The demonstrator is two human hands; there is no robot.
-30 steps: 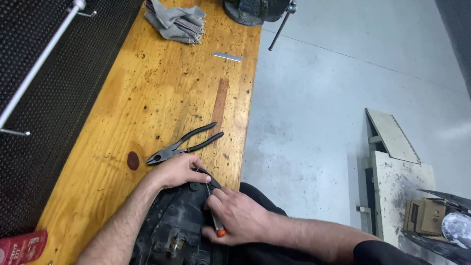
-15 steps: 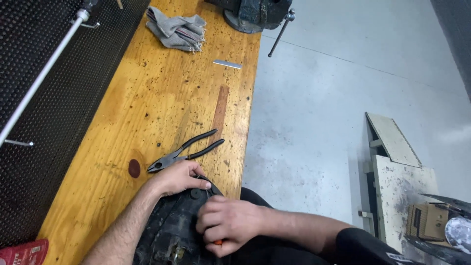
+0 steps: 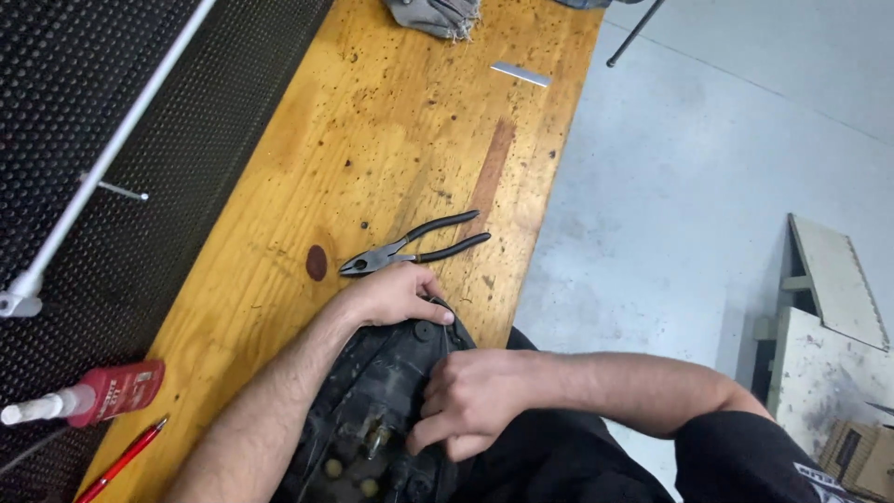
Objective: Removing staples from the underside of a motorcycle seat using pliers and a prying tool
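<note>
Grime covers the dark mechanical part I have at the near edge of the wooden workbench, half on the boards and half over my lap. It is black, oily and knobbly, with a round boss near its far end and a few pale yellowish studs showing low down. My left hand lies on its far end, palm down, fingers curled loosely over the top edge and pressing there rather than clenched around anything. My right hand rests on the part's right side, fingers bent inward against the casting; I cannot tell whether they pinch anything small, since the knuckles hide the fingertips.

Just beyond my left hand lie black-handled pliers, flat on the wood, handles spread and pointing right, apart from my fingers. A dark round stain sits just left of the pliers' nose. Farther up the bench are a small flat metal strip and a crumpled grey rag. At the near left, a red bottle with a white nozzle lies on its side by a red pen.
</note>
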